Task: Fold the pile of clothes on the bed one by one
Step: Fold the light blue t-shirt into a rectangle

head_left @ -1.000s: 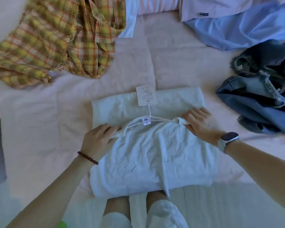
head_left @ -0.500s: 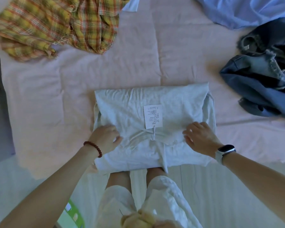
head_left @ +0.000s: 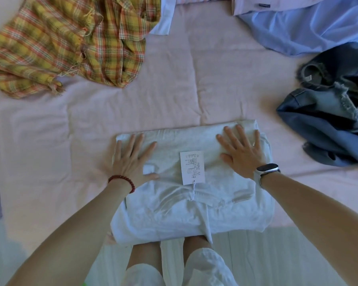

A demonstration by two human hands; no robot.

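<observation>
Head view: white garment (head_left: 186,213) folded into a rectangle at near bed (head_left: 174,83) edge, paper tag (head_left: 192,167) on top. Left hand (head_left: 130,159) and right hand (head_left: 241,152) press flat, fingers spread, holding nothing. Plaid shirt (head_left: 70,42) far left; denim (head_left: 329,120) right.

You are looking down at a pink bed (head_left: 174,83). A folded white top (head_left: 184,219) lies at its near edge. A yellow plaid shirt (head_left: 66,44) lies far left, a light blue shirt (head_left: 310,27) far right, and blue jeans (head_left: 329,120) at the right.
</observation>
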